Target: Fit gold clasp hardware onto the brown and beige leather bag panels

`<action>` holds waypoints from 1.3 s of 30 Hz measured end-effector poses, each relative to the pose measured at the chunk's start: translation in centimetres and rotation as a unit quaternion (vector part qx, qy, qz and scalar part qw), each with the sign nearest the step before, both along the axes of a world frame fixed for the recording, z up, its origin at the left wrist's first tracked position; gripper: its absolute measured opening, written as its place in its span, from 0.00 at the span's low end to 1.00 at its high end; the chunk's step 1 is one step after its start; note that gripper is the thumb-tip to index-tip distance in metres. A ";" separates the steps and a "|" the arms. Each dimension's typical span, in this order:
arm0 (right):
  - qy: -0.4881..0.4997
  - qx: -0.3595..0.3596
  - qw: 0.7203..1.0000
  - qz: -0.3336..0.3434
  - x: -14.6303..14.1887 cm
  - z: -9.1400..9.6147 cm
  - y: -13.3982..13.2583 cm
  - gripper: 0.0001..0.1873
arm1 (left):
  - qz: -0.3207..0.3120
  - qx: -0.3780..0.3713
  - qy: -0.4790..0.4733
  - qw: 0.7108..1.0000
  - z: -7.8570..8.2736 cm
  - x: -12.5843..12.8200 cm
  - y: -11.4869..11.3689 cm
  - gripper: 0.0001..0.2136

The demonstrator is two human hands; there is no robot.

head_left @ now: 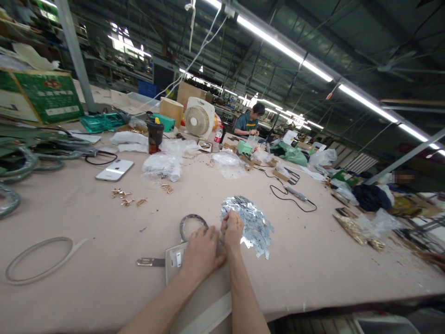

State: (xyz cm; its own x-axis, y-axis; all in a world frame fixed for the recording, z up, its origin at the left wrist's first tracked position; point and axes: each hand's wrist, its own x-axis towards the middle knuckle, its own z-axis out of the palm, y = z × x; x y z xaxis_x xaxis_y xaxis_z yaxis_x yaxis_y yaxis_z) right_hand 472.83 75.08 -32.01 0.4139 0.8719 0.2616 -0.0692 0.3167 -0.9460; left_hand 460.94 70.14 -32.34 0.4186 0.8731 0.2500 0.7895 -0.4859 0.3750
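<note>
"Silver plates in a pile (255,222): which hand is nearer to them?"

"The right hand (232,227). Its knuckles come up against the pile's left edge in view, though whether it touches the plates or hangs just above, I cannot tell"

"And how are its fingers?"

"Curled closed, thumb drawn in against them. If a plate is pinched in there, it is hidden"

"Where is the left hand (202,250)?"

"Left of the pile, farther out than the right hand. It rests palm down on the beige bag (206,292), fingers bent and pointing away from the wearer. Whether they grip anything underneath, I cannot make out"

"So the bag and the pile lie on opposite sides of the right hand?"

"Roughly. The bag is left of the pile and on its near side; the plates are to the right and a little beyond. The bag's long axis is hard to judge, since the hands and forearms cover so much of it"

"Anything that shows how it is turned?"

"The strap (153,262). It runs crosswise, its metal end pointing away from the pile. A dark ring (181,227) stands out past the bag's far edge, left of the pile, just beyond the left hand"

"And the pile's own long axis?"

"Slanting: from its far left to its near right, with loose plates straggling at the near end"
</note>
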 end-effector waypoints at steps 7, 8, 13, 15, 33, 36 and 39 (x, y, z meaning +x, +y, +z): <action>0.095 0.112 0.989 -0.010 0.6 2.0 -0.8 0.23 | -0.005 -0.009 -0.007 1.000 0.4 0.0 0.2 0.24; 0.083 0.094 0.992 0.003 0.6 1.6 -0.7 0.23 | -0.006 -0.008 -0.007 1.000 0.4 0.0 0.2 0.23; 0.039 -0.004 0.997 0.061 0.9 0.2 -0.6 0.22 | 0.002 -0.004 -0.020 1.000 0.3 0.0 0.0 0.23; 0.062 0.027 0.997 0.036 1.1 0.7 -0.8 0.22 | 0.001 -0.010 -0.023 1.000 0.3 -0.1 -0.1 0.25; 0.264 0.027 0.964 -0.013 4.6 -1.3 -1.7 0.21 | -0.010 -0.002 -0.019 1.000 1.2 -4.8 -1.4 0.27; 0.283 0.023 0.959 -0.018 4.9 -1.4 -1.5 0.20 | -0.009 0.004 -0.060 0.998 0.8 -6.3 -2.0 0.18; 0.294 0.017 0.955 -0.023 5.0 -1.5 -1.5 0.19 | -0.026 0.006 -0.090 0.996 0.2 -6.5 -2.3 0.12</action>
State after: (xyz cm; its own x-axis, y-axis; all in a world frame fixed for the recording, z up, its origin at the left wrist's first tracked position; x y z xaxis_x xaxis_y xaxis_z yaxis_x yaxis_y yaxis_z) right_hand 477.84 73.61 -33.48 0.5360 0.8442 0.0012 -0.5700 0.3629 -0.7372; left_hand 454.49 67.81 -32.19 0.4100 0.8484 0.3347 0.6842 -0.5288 0.5023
